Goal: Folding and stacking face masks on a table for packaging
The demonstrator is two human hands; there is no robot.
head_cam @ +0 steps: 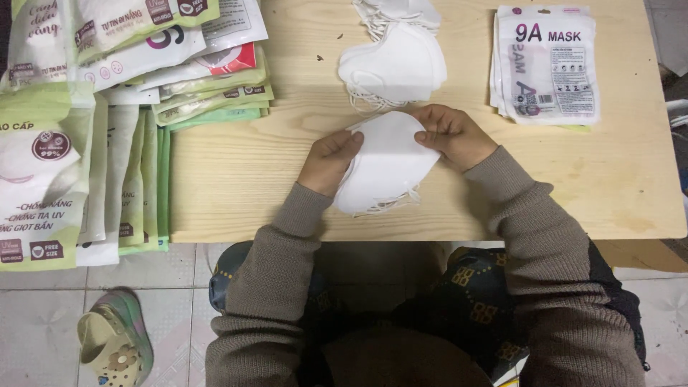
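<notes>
Both hands are gripping a stack of white masks (387,165) over the wooden surface (236,179) — left hand (331,159) and right hand (453,133) pinching opposite edges.

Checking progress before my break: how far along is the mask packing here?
Filled green-and-white packets already lie stacked at the table's left. The left hand and right hand hold a white mask stack. Loose masks and flat pouches remain beyond.

We see a pale wooden tabletop (236,179) with visible grain and a matt finish. The white masks (387,168) look like soft, matt cloth. Glossy plastic packets (546,64) catch the light. Our sleeves (276,279) are brown ribbed knit.
</notes>
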